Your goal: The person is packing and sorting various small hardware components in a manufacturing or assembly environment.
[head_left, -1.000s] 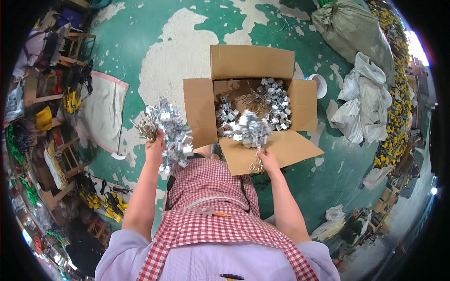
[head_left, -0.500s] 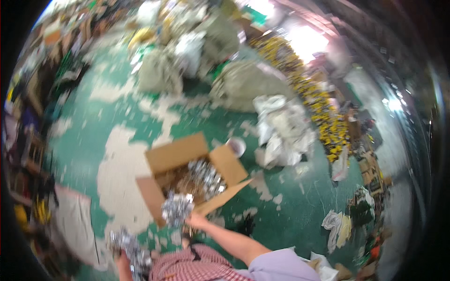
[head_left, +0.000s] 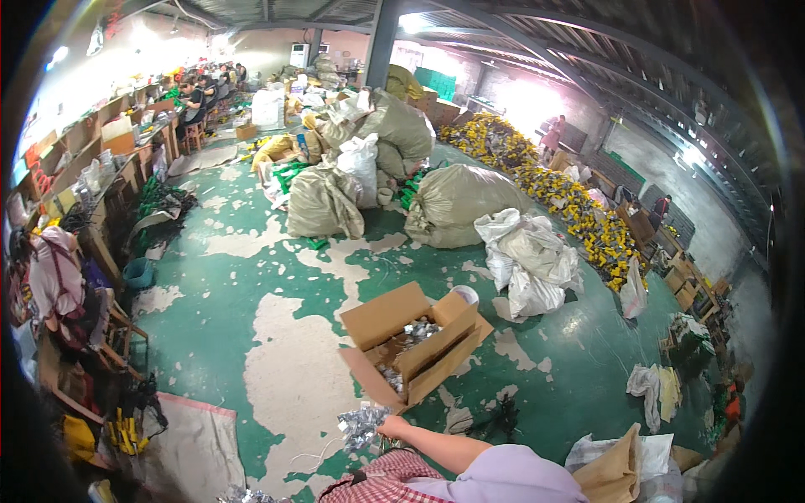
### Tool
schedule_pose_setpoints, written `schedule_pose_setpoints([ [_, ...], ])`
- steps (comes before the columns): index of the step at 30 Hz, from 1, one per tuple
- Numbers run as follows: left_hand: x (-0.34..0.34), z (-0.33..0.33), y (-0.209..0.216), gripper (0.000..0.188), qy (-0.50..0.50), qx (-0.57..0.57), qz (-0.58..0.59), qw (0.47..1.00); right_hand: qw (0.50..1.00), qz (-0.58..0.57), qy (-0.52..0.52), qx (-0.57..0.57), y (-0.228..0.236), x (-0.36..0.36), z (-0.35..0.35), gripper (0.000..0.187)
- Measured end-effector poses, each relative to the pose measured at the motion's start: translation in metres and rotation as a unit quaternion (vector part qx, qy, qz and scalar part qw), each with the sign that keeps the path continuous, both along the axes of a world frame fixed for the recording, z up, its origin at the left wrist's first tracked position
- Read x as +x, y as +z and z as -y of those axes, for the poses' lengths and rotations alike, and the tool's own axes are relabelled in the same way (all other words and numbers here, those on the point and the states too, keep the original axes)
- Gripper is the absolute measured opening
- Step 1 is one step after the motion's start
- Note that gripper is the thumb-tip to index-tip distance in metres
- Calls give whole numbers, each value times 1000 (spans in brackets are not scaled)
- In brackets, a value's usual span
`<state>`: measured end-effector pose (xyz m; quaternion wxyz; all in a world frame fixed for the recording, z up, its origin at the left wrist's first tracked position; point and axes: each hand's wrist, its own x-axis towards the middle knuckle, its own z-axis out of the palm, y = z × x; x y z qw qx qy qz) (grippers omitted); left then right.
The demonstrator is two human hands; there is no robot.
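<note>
My right hand (head_left: pixel 392 426) is closed on a bunch of small shiny silver pieces (head_left: pixel 360 425), too small to name more exactly. It is just in front of an open cardboard box (head_left: pixel 381 317) on the floor. More silver pieces (head_left: pixel 421 330) lie inside the box, partly hidden by its raised flaps. At the lower edge another clump of silver pieces (head_left: pixel 247 495) shows, cut off by the picture's rim. My left hand is out of sight below it.
Behind the box are a white roll (head_left: pixel 466 294), white sacks (head_left: pixel 537 260) and big stuffed sacks (head_left: pixel 461 205). A long heap of yellow and black parts (head_left: pixel 579 201) runs along the right. People sit at benches (head_left: pixel 126 159) far left. A pale sheet (head_left: pixel 197 440) lies at left.
The view has tilted up, showing more of the room. My right hand, with the silver pieces, now appears in front of the box rather than over its near flap. My left hand has left the picture.
</note>
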<state>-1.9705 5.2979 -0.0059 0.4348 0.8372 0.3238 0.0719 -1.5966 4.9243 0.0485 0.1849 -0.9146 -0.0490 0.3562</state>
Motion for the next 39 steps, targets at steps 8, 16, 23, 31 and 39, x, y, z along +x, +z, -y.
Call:
schedule_pose_setpoints([
  [8, -52, -59, -32, 44, 56, -43, -12, 997, 963, -42, 261, 52, -51, -50, -135, 44],
  [16, -187, -15, -60, 40, 167, -28, -203, 964, 883, -36, 464, 62, -108, -36, -263, 34],
  [23, -184, 112, -35, 37, 341, -10, -178, 923, 922, -110, 369, -46, -31, -25, -406, 33],
  [31, -96, 102, 81, 45, 709, -344, -60, 612, 588, 38, 795, -143, -48, -24, -524, 32],
  [39, -89, 128, 76, 35, 809, -409, 69, 415, 467, 121, 853, -200, -40, -90, -580, 40],
])
